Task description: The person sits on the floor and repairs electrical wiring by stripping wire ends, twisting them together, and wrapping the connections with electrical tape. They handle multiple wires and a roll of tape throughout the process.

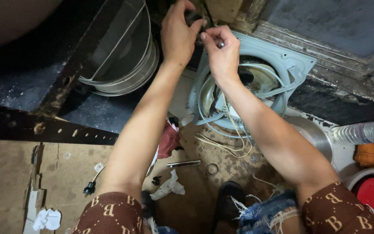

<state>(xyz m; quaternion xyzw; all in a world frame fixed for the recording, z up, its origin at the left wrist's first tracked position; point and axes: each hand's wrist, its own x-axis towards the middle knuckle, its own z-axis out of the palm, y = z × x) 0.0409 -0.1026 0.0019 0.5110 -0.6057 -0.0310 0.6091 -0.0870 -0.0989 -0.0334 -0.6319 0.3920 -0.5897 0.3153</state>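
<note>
Both hands meet at about 12 o'clock in the head view, above the top edge of a pale grey fan housing [297, 65] that leans tilted against a dark ledge. The left hand [176, 32] is clenched around a small dark part [192, 17], fingers curled over it. The right hand [223, 52] sits just beside it at 4 o'clock from the left, thumb and forefinger pinched on something small and metallic; what it is cannot be told. The dark part lies nearer the left hand, touching it, with a thin black wire [208, 15] running up from between the hands. Cream wires [221, 145] trail from the housing down to 6 o'clock, onto the cardboard floor [9, 173], where a small metal rod [183, 164] lies well apart
</note>
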